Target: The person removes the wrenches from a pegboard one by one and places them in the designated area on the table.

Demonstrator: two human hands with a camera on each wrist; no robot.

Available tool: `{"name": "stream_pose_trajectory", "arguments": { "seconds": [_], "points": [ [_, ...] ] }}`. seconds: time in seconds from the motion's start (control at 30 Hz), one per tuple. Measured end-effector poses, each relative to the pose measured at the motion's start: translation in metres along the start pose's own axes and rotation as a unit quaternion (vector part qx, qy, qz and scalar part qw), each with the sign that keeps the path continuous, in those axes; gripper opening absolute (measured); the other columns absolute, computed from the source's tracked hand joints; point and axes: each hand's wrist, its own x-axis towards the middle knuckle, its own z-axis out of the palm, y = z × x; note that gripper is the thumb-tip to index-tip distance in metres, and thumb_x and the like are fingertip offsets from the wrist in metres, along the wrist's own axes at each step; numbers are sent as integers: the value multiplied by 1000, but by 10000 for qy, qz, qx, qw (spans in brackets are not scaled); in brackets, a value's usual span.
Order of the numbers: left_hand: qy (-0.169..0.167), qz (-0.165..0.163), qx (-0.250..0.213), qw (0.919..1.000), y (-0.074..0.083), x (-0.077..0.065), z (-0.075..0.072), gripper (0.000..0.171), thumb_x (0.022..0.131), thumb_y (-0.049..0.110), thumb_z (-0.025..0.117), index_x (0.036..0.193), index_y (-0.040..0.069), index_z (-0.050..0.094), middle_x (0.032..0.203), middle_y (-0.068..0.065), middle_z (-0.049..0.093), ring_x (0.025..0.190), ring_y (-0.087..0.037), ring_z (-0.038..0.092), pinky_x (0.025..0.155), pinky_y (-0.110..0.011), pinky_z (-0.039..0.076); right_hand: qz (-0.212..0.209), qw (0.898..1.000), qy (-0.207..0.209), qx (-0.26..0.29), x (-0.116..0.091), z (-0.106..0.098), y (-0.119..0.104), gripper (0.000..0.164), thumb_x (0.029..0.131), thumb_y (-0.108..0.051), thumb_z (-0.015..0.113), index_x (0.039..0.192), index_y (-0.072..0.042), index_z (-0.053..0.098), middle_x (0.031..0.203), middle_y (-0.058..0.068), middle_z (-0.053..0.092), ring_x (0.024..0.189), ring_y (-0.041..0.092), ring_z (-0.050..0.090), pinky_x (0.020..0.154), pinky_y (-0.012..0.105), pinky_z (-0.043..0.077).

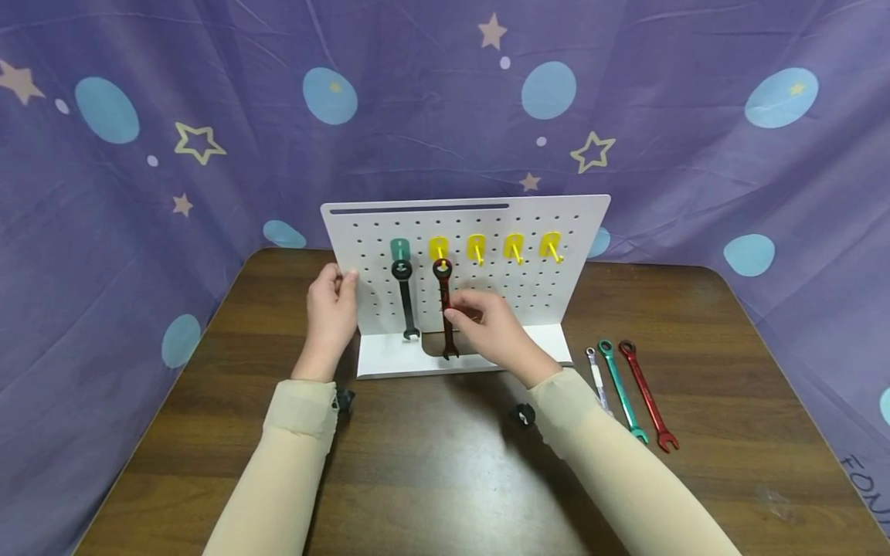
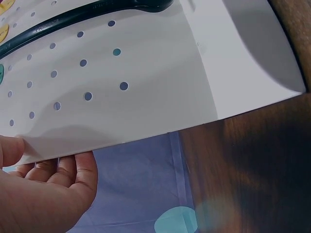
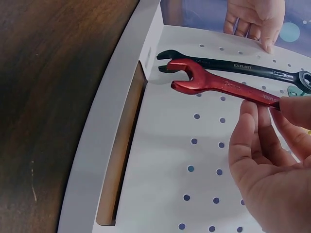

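Black wrench [image 3: 218, 64] lettering [image 3: 243, 66] is only readable in the right-wrist view; mid-frame in head view, red wrench [image 1: 444, 295] is pinched by right hand [image 1: 497, 328], board [image 1: 501, 278] by left hand [image 1: 332, 309].

Brown table [image 1: 431, 479] under a white pegboard [image 1: 514, 286], silver wrench [image 1: 596, 376], green wrench [image 1: 622, 391] and red wrench [image 1: 648, 394]

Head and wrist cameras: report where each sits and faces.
Head: on the head, facing forward and down at the pegboard; left hand, right hand, sleeves show.
Left wrist: on that wrist, facing the pegboard's edge; left hand shows.
Right wrist: on that wrist, facing the held red wrench; both hands show.
Wrist views share the dark wrench.
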Motion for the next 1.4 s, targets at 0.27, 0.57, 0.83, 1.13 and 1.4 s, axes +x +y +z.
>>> {"name": "stream_pose_trajectory", "arguments": {
  "seconds": [0.27,0.57,0.83,1.13,1.4],
  "points": [
    [9,48,-12,10000,-1,0,0,19,107,11,54,108,-6,63,71,-10,51,61,-19,41,51,-26,32,0,9997,-40,225,-6,-3,-2,11,100,-11,67,106,-5,74,96,0,70,83,17,65,77,37,55],
    [-10,10,15,10000,-2,-1,0,21,107,13,53,110,-5,63,72,-11,53,60,-19,41,51,-25,33,109,9990,-135,419,-10,-5,-2,11,100,-12,68,105,-7,75,94,1,71,80,19,64,74,35,54],
    [-21,-24,8,10000,0,-1,1,21,108,14,53,109,-5,63,71,-10,51,60,-18,41,51,-26,32,377,9960,-241,777,-18,-12,-32,11,100,-1,63,106,4,71,96,12,70,84,29,66,77,38,56],
    [-25,-62,29,10000,0,-1,1,21,108,14,53,110,-4,63,72,-10,51,61,-18,41,51,-26,33,496,9933,-385,967,-21,-16,-35,12,100,0,62,107,6,70,98,17,70,86,31,67,78,37,57],
    [-12,-4,8,10000,-1,0,1,20,107,12,53,108,-5,63,70,-9,50,60,-18,40,52,-26,32,525,9929,-366,1003,-20,-14,-16,12,100,-4,64,108,2,71,96,12,71,86,24,68,79,37,57]
  ]
}}
